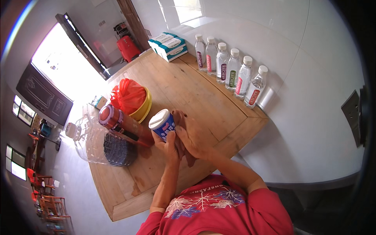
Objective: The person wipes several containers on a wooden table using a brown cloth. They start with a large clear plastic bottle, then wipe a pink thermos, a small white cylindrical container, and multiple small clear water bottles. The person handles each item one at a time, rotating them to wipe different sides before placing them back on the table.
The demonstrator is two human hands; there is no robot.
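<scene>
Brown cloth (184,147) lies pressed under the right hand (194,137), its fingers spread flat against the blue cup's side. The left hand (169,147) curls around the blue cup (162,124) from below, holding it above the wooden table (196,94). Beyond stand a red jar (111,116), a yellow bowl (144,106) and six water bottles (231,68).

Both forearms reach forward, the left hand (169,145) and right hand (192,137) pressed together, fingers curled
</scene>
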